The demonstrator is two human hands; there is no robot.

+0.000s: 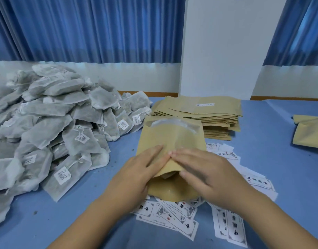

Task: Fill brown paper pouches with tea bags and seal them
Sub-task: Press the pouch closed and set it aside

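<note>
A brown paper pouch [170,137] lies flat on the blue table [273,159] in front of me, its clear window strip at the far end and its open mouth toward me. My left hand [140,169] rests on the pouch's near left part with straight fingers. My right hand [205,169] lies flat on the near right part, fingertips meeting the left ones, thumb at the mouth's edge. Something pale shows just inside the mouth. A big heap of grey tea bags [47,123] with white tags fills the left side of the table.
A stack of empty brown pouches [208,112] sits behind the pouch. Printed white labels [172,216] lie scattered under and around my hands. Another brown pouch [309,133] lies at the right edge. Blue curtains and a white wall stand behind the table.
</note>
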